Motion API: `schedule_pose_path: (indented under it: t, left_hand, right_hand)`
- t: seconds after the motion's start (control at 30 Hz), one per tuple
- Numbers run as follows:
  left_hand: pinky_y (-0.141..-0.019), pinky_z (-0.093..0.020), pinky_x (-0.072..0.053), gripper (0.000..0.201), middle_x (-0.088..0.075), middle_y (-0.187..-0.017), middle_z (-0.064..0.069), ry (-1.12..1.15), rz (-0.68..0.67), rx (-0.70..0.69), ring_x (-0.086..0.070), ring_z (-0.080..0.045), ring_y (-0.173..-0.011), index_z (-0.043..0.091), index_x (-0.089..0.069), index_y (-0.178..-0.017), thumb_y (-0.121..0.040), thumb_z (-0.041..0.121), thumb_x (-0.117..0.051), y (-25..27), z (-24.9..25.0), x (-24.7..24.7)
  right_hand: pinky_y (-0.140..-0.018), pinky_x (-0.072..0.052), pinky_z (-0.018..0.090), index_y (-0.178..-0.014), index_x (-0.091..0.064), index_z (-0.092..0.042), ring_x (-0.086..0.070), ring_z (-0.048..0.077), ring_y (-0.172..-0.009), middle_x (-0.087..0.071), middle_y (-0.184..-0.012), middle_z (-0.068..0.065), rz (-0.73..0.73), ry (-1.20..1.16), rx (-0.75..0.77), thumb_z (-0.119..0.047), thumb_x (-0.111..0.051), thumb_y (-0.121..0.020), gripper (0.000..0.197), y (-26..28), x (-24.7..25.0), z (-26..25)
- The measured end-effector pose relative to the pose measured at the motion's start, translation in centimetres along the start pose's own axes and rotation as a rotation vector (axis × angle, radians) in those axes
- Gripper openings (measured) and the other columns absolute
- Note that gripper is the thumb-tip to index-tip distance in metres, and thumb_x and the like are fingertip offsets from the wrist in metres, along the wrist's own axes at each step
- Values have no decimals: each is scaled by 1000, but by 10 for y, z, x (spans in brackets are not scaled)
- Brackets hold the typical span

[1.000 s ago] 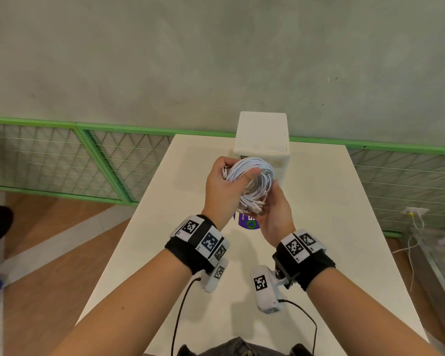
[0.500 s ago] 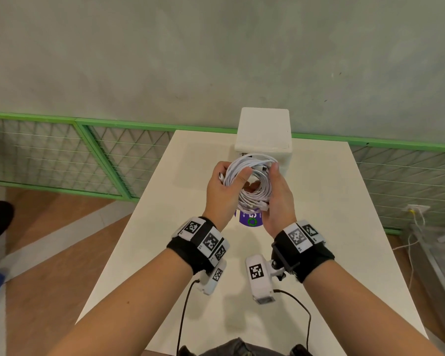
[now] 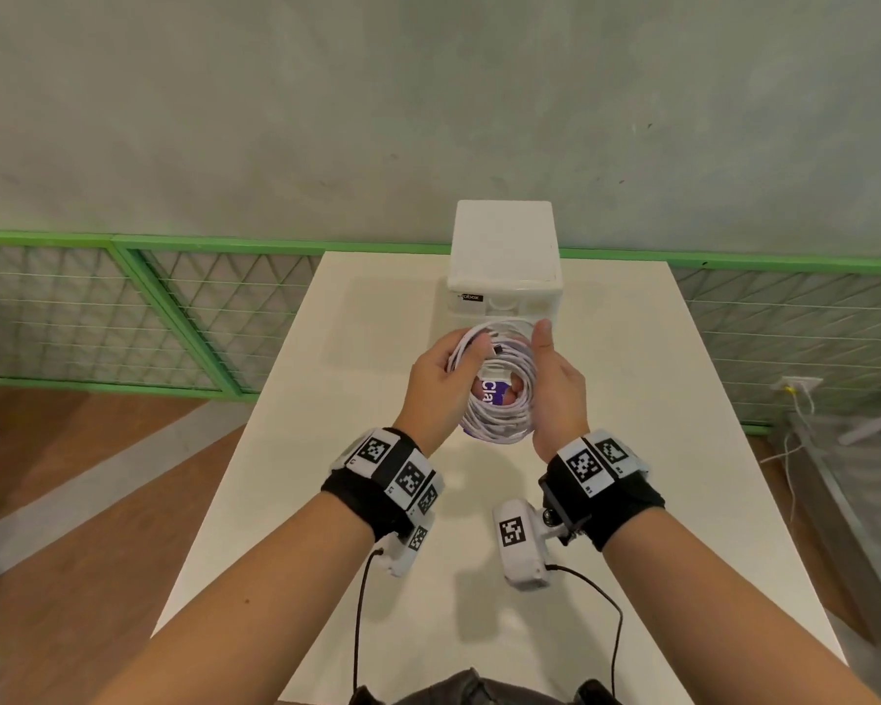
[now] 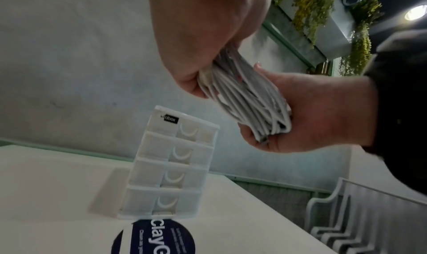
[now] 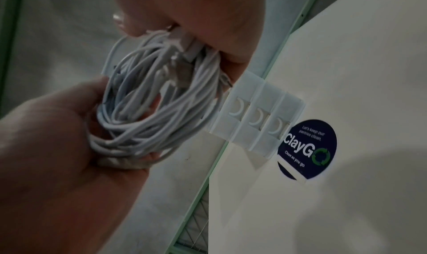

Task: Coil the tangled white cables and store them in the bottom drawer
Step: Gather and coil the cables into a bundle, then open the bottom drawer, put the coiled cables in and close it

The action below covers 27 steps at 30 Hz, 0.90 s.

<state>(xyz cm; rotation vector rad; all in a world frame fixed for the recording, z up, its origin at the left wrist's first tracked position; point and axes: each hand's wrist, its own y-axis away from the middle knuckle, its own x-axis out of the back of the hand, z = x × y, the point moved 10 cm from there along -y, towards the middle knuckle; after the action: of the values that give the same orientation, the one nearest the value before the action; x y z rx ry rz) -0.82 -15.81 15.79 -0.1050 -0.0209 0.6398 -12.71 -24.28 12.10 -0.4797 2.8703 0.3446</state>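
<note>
The worktop [image 3: 631,501] is the biggest thing before me, a long matt off-white slab with square corners, running away to a rough grey plaster wall [image 3: 326,119] and a green-framed wire mesh fence [image 3: 123,307]. At its far end stands the drawer unit [image 3: 504,256], a small upright box of milky, half-clear plastic with a smooth flat lid; the left wrist view shows four stacked drawers, each with a raised crescent pull, all pushed in. The bottom drawer [image 4: 161,203] sits just behind a round, glossy dark blue sticker [image 5: 309,148] stuck flat on the worktop.

Above that sticker, clear of the surface and just in front of the unit, I hold the white cables [image 3: 499,394], wound into a loose, thick ring of many smooth round strands, with a few plug ends poking out of the bundle. My left hand [image 3: 443,384] grips the ring's left side, its fingers [image 5: 97,86] curled round the strands and the thumb laid over the top. My right hand [image 3: 555,394] cups the right side, thumb pointing up along the ring and the strands pinched against the palm; how far its other fingers wrap underneath I cannot quite tell, since the coil hides them. Both wrists wear black fabric bands [image 3: 601,496] with stiff black-and-white square markers.
</note>
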Motion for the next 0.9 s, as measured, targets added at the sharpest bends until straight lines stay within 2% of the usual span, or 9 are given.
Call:
schedule_pose_path:
  t: [0.13,0.23,0.3,0.43,0.6,0.67,0.73,0.83,0.9]
  left_hand:
    - [-75,-21,-53,33,-63,-109,-5,67,-62,-25,-62,-3,-83,44,-51,-121,-98,20,-45,4,-8,-6]
    - [-96,-32,-50,31,-60,-131,-1,32,-119,-41,-60,-9,-112,46,-53,-121,-97,28,-47,2,-10,-9]
    - [-91,-32,-52,23,-66,-119,2,32,-89,-36,-63,-9,-106,36,-62,-113,-96,30,-47,-3,-13,-5]
    - [-74,-26,-52,23,-69,-87,5,-7,6,-26,-64,-8,-79,21,-65,-88,-98,23,-45,-18,-24,8]
    - [-79,-31,-54,5,-66,-80,16,-7,-65,-24,-63,-9,-81,28,-63,-83,-87,25,-64,-25,-33,2]
    - [-84,-35,-54,6,-67,-82,12,-3,-40,-35,-64,-12,-85,27,-63,-82,-86,23,-66,-27,-33,3]
    - [-85,-37,-54,3,-68,-85,3,35,-19,-8,-65,-17,-87,22,-64,-84,-85,21,-67,-28,-37,2]
    - [-80,-35,-55,3,-69,-86,-2,79,-14,69,-65,-16,-83,16,-67,-85,-83,16,-69,-33,-44,-2]
    - [-78,-34,-55,7,-70,-87,-3,103,-17,140,-66,-17,-83,13,-68,-87,-81,15,-71,-37,-51,-5]
  right_hand:
    - [-45,-50,18,-74,-69,-6,-64,15,-52,-68,-65,10,82,-41,-95,-53,-58,-82,49,2,7,11]
    - [-41,-45,15,-66,-68,-8,-60,11,-43,-65,-55,5,143,-62,-113,-44,-65,-81,39,2,11,17]
    - [-44,-47,17,-67,-70,-9,-62,12,-46,-66,-54,4,168,-87,-126,-39,-68,-81,33,1,10,20]
    - [-58,-54,26,-84,-74,-9,-67,20,-63,-72,-78,14,182,-139,-139,-28,-66,-82,21,-1,5,30]
    - [-65,-57,28,-98,-72,-20,-69,20,-72,-73,-82,9,217,-147,-85,-22,-61,-85,17,-1,6,30]
    - [-69,-58,31,-120,-60,-29,-67,18,-70,-71,-79,7,236,-150,-43,-23,-61,-86,35,-4,11,30]
    - [-72,-57,32,-128,-52,-32,-65,16,-70,-65,-76,4,257,-82,7,-25,-60,-87,43,-5,18,29]
    - [-64,-56,26,-94,-71,-18,-67,16,-71,-71,-78,5,242,9,30,-26,-56,-91,18,-8,20,22]
    - [-56,-53,24,-74,-71,-12,-66,15,-61,-70,-67,6,213,105,-2,-33,-52,-93,34,-13,21,21]
